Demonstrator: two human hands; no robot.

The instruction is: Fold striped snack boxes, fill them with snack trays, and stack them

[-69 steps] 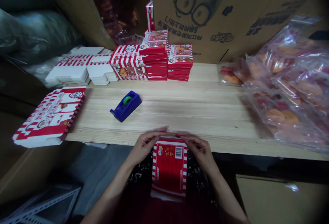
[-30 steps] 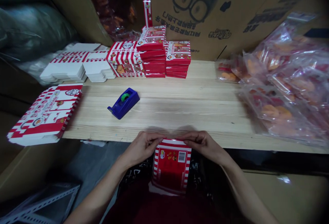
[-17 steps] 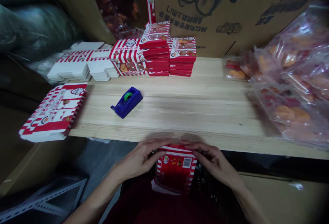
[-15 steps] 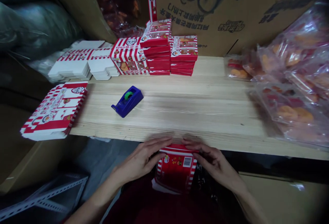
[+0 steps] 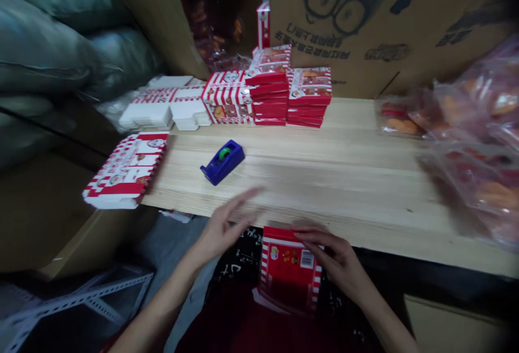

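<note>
R fingers are pinching the top edge of the red box near its right corner, thumb on the printed face, the rest over the far side afaict. L fingers are spread and empty, kinda blurry, apart from the box and around the front edge of the counter. So R hand is the only one on the box rn. Box is right up by the person, in front of some dark printed fabric, barcode side showing, w/ a pale flap at the low end. Can't tell if it's fully folded.

Imo the step in hand is working the box's top end. Next move prob calls for a firm R hold so it doesn't slip while L is off it.

Further out: blue tape dispenser w/ green tape, on the counter past the L hand. Striped cartons to the left, poking past the edge, white stacks behind, red striped boxes piled mid-back. Clear bags w/ orange stuff heaped on the right, big brown carton behind it all.
</note>
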